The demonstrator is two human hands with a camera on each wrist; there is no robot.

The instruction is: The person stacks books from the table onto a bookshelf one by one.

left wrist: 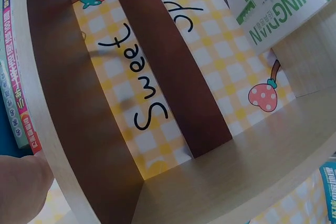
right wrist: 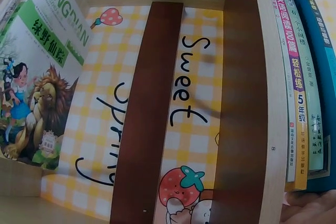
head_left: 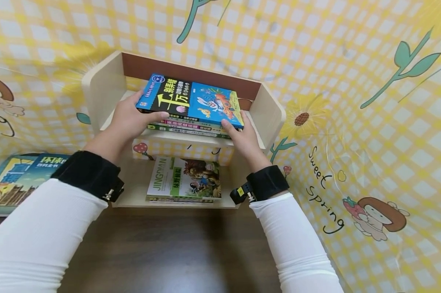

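The blue book [head_left: 189, 100] lies flat atop a small stack [head_left: 191, 128] on the upper shelf [head_left: 191, 138], its long axis running left to right between both hands. The left hand [head_left: 130, 118] grips its left end, the right hand [head_left: 242, 136] its right corner, equally near.

The green-and-white book [head_left: 183, 179] below the right hand [head_left: 244, 140] reads "JINGDIAN". The backdrop cloth [head_left: 352, 122] right of that hand reads "Sweet Spring".
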